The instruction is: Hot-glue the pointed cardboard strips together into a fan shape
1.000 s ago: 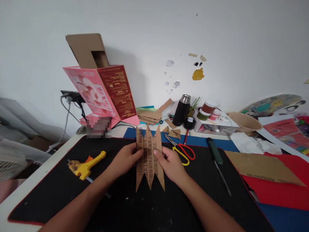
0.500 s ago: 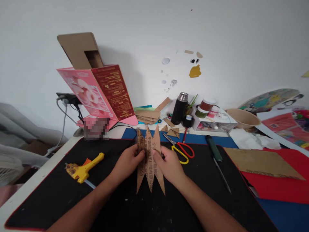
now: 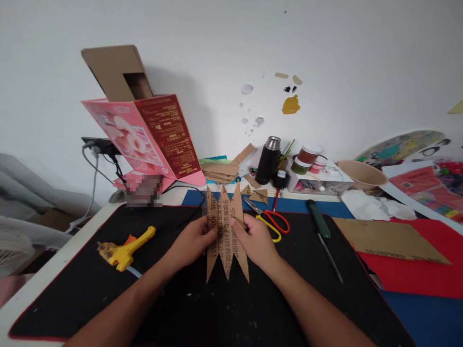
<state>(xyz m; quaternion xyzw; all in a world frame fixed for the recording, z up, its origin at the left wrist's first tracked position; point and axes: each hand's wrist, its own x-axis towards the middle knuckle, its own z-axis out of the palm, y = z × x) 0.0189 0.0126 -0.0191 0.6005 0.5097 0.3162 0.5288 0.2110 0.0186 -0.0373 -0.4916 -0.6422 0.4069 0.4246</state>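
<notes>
Pointed cardboard strips (image 3: 224, 241) stand side by side between my hands, their tips jutting up and down and dark printed characters facing me. My left hand (image 3: 197, 241) is closed on the left edge, thumb on the front face. On the right edge, my right hand (image 3: 255, 238) pinches the cardboard in the same way. Whether the strips are joined to one another I cannot tell. Scissors (image 3: 269, 221) with red and yellow handles lie just beyond my right hand. A yellow glue gun (image 3: 125, 250) rests on the black mat (image 3: 173, 308) left of my left arm.
A green-handled pointed tool (image 3: 320, 221) lies on the mat's right side. Flat cardboard (image 3: 394, 239) rests on red sheets (image 3: 434, 277) farther right. At the back are a pink box (image 3: 133, 140), cardboard scraps (image 3: 220, 172), a black thermos (image 3: 266, 164) and paint jars (image 3: 307, 156).
The cardboard strips have tilted slightly, their lower tips sitting a little higher and the strips a bit more fanned. Both hands keep their hold. The whole view has shifted slightly.
</notes>
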